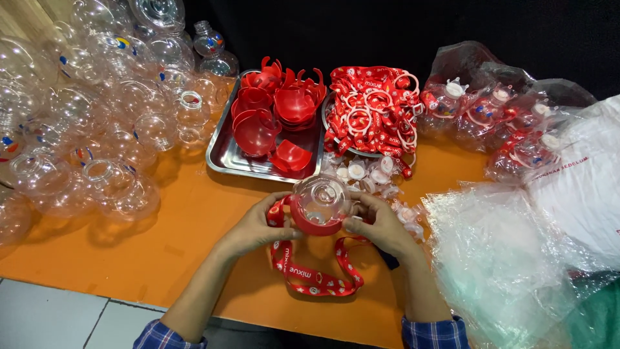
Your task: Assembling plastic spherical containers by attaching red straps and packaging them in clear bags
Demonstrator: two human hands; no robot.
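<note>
**Both hands on a clear round bottle at centre frame**

Starting at the upper left of the frame: a big heap of clear round bottles [84, 116] spills over the orange tabletop [181, 232], some with small coloured marks too blurred to read, the pile cut off by the left and top edges. Moving right, a steel tray [223, 158] holds stacked red cup-shaped pieces [274, 106]. Just beside it, a round dish is almost hidden under a heap of red printed straps with white rings [371, 106]. Below that heap, small white caps [365, 173] lie scattered on the tabletop.

Now the centre: the left hand [255, 229] and the right hand [381, 226] grip a clear round bottle [321, 200] seated in a red base. The left fingers curl against the red rim on one side, the right fingers are clamped on the other side, thumb on top. A red lanyard [313, 274] loops down from the bottle and lies on the tabletop near the lower edge. Blue checked sleeve cuffs just show at the bottom.

Upper right: finished bottles in clear bags [497, 110], white caps showing through. Far right, crumpled clear plastic sheeting [510, 258] and a white bag [581, 181] with red print, cut off by the frame edge.
</note>
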